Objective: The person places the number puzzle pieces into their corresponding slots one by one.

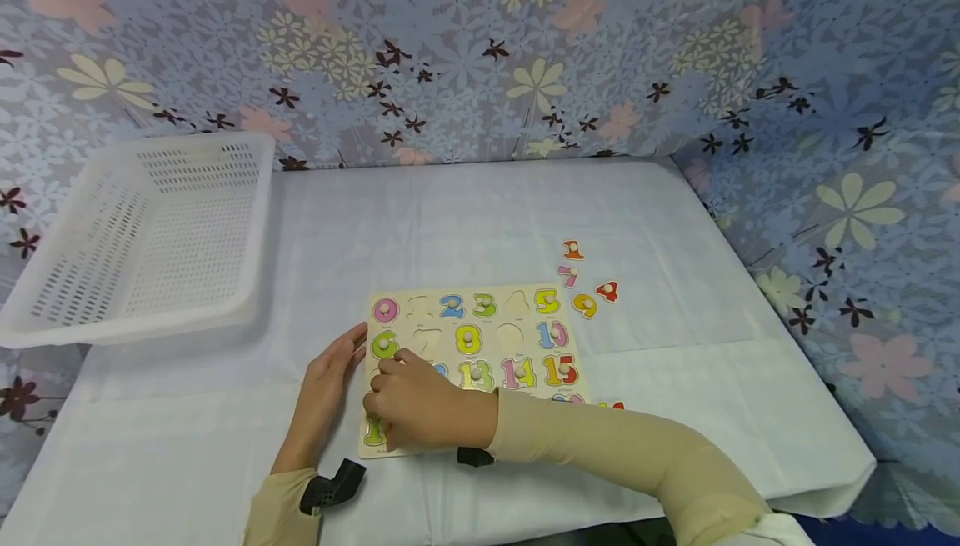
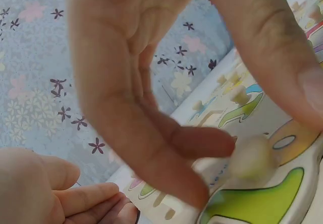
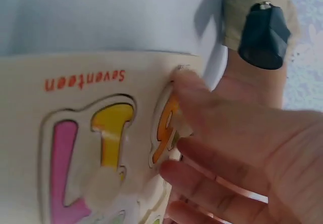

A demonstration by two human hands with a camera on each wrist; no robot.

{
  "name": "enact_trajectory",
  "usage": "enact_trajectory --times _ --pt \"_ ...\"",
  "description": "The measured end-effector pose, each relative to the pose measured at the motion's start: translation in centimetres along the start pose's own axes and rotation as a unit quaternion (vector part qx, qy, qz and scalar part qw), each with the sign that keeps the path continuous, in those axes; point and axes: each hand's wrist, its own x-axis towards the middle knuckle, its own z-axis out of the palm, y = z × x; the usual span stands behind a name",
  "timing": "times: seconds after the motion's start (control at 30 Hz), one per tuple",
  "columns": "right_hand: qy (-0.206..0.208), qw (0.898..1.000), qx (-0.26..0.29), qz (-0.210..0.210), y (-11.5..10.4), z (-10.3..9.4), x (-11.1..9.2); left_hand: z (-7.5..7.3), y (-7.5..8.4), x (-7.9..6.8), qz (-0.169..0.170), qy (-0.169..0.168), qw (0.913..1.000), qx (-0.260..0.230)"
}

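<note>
A wooden number puzzle board (image 1: 487, 290) lies on the table, with knobbed number pieces seated in it and bare recesses for 1, 4, 7 and 9. My left hand (image 1: 325, 388) rests along its left edge, fingers nearly straight. Over the lower left corner bends my right hand (image 1: 423, 403), around the number 16 piece (image 2: 257, 201). In the left wrist view its fingertips are right beside the piece's pale knob (image 2: 252, 158), with the thumb apart from it. The 17 piece (image 3: 113, 133) sits in its recess in the right wrist view.
Loose pieces 1 (image 1: 573, 250), 7 (image 1: 567, 276), 4 (image 1: 607, 291) and 9 (image 1: 584, 306) lie right of the board. Another coloured piece (image 1: 617, 405) shows partly behind the right sleeve. A white plastic basket (image 1: 251, 221) stands at the back left.
</note>
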Motion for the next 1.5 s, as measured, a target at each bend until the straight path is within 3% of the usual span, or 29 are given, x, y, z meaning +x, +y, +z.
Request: enact_trajectory --times 0.23,0.4,0.57,0.67,0.87,1.03,1.2,1.37,1.5 --pt "0.008 1.0 0.013 0.02 0.9 0.3 -1.1 0.2 -0.1 0.1 0.011 -0.006 0.9998 -0.013" --pt "0.035 0.997 0.058 0.039 2.5 0.0 -3.6 0.4 -0.2 0.0 -0.004 -0.002 1.0 -0.004" --pt "0.08 0.987 0.126 0.065 5.3 -0.3 -8.0 0.5 -0.3 -0.1 -0.021 0.008 0.9996 0.014" --pt "0.092 0.976 0.167 0.101 7.2 -0.8 -11.3 0.6 -0.3 0.0 -0.021 0.006 0.9997 0.012" --pt "0.099 0.964 0.161 0.186 9.8 -1.3 -17.7 0.6 -0.4 0.0 -0.021 0.005 0.9997 0.01" --pt "0.065 0.962 0.16 0.21 9.9 -0.7 -21.9 0.6 -0.4 0.0 -0.024 0.006 0.9996 0.011" --pt "0.045 0.958 0.155 0.236 9.4 0.2 -24.6 0.5 -0.4 0.0 -0.022 0.007 0.9997 0.01" --pt "0.032 0.945 0.161 0.282 9.1 1.3 -26.0 0.6 -0.5 0.0 -0.014 0.004 0.9999 -0.003" --pt "0.038 0.943 0.159 0.29 9.2 2.0 -26.2 0.6 -0.5 0.0 -0.017 0.006 0.9998 0.003"
